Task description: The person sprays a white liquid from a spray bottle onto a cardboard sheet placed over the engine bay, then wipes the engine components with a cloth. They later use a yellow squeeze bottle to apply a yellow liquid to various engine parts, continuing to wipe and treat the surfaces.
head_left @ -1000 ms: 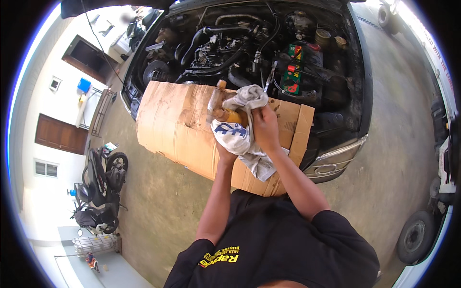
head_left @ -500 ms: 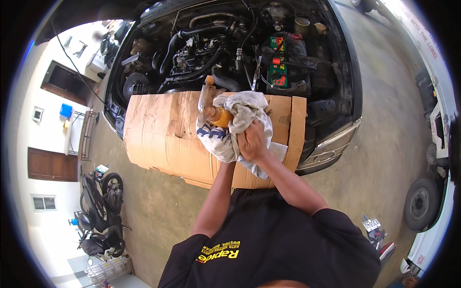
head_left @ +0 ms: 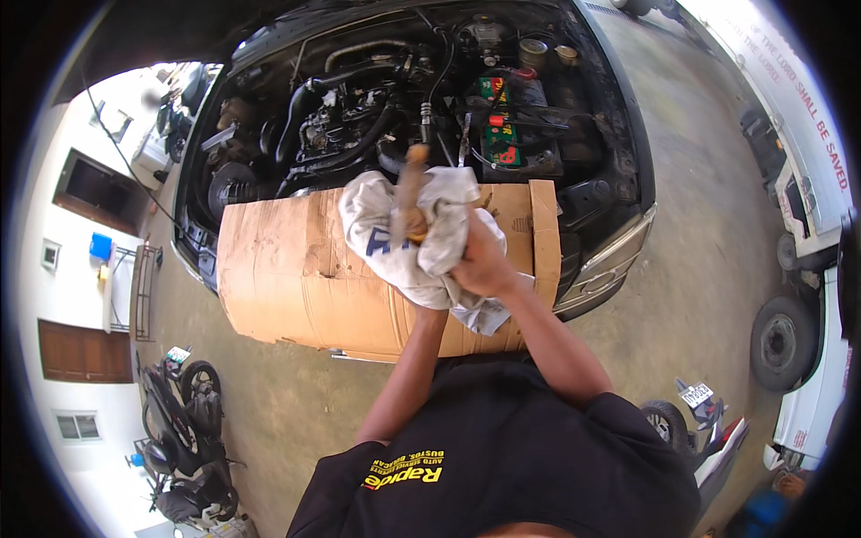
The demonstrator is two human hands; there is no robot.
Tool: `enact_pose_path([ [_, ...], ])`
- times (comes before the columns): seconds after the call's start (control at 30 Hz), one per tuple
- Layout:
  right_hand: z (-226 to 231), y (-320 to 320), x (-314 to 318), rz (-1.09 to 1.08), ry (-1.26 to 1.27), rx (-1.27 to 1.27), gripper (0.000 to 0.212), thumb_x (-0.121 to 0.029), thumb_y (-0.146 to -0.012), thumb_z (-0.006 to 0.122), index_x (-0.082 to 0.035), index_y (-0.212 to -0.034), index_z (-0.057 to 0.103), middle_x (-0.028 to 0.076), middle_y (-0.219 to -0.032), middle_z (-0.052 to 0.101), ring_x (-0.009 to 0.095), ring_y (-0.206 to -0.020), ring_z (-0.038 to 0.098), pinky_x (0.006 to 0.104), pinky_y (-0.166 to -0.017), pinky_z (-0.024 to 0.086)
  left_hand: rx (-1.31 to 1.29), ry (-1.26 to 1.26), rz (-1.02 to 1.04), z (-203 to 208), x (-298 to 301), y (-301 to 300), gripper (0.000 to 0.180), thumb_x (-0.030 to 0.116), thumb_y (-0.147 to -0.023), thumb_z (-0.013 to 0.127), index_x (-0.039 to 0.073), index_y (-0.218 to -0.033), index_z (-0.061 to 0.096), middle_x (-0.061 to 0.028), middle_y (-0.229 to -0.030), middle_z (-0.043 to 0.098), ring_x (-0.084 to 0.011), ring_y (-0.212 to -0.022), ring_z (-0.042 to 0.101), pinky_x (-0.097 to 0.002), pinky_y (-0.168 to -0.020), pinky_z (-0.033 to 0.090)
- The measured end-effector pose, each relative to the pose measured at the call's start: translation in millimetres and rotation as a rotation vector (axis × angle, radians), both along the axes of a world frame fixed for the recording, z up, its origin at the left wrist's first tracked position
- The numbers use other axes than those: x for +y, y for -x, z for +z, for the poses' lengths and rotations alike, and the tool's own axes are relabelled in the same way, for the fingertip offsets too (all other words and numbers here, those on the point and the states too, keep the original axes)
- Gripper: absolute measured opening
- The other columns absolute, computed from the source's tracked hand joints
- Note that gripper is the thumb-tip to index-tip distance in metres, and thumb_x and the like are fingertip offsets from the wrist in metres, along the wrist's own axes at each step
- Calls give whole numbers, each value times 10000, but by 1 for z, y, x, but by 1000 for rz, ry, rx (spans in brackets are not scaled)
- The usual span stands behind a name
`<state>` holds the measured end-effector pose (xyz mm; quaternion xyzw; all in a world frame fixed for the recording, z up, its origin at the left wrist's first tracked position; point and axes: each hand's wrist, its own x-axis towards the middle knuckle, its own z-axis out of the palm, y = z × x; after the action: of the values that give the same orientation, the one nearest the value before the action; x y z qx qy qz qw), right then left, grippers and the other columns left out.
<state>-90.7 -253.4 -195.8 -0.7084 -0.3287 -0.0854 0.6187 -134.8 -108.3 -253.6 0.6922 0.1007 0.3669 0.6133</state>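
Observation:
A crumpled grey-white rag with dark blue print is bunched in front of me, above the cardboard. My right hand grips it from the right side, fingers curled into the cloth. My left hand reaches up beneath the rag, which hides its fingers. Sticking up out of the cloth is a translucent, stubby object with an orange-brown tip and an amber part lower down. It is smeared by motion, so its exact kind does not show.
A cardboard sheet drapes over the vehicle's front edge. Beyond it lies the open engine bay with a battery. Motorcycles stand at left, another motorcycle at lower right. A white vehicle is parked at right.
The translucent object has turned more upright and blurred in the rag. The cloth is spread further left around it, and my right hand has shifted slightly right. The whole view has shifted a little.

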Motion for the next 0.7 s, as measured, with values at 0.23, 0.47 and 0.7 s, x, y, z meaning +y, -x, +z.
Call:
enact_pose_path([
  [0.23,5,5,27,-210,-330,-35,520,-289,-1039,785,-59,-1495,691,208,-1422,727,420,-1332,697,549,-1183,526,18,-25,-75,32,3,-10,1051,230,-950,921,23,-1809,353,-169,-1766,496,-336,-1652,467,-485,-1379,358],
  [0.47,-27,-6,2,-414,-215,357,469,-176,-1077,762,-2,-1507,695,204,-1486,732,376,-1385,700,491,-1216,524,-42,112,-290,2,15,0,1039,275,-915,964,22,-1766,425,-172,-1726,541,-337,-1610,507,-492,-1363,384],
  [0.7,27,4,-22,89,-91,55,904,-309,-895,990,11,-1638,586,199,-1661,604,340,-1567,551,476,-1358,369,-32,178,-441,4,1,15,1042,279,-886,995,-17,-1729,459,-195,-1722,547,-328,-1584,543,-474,-1364,395],
])
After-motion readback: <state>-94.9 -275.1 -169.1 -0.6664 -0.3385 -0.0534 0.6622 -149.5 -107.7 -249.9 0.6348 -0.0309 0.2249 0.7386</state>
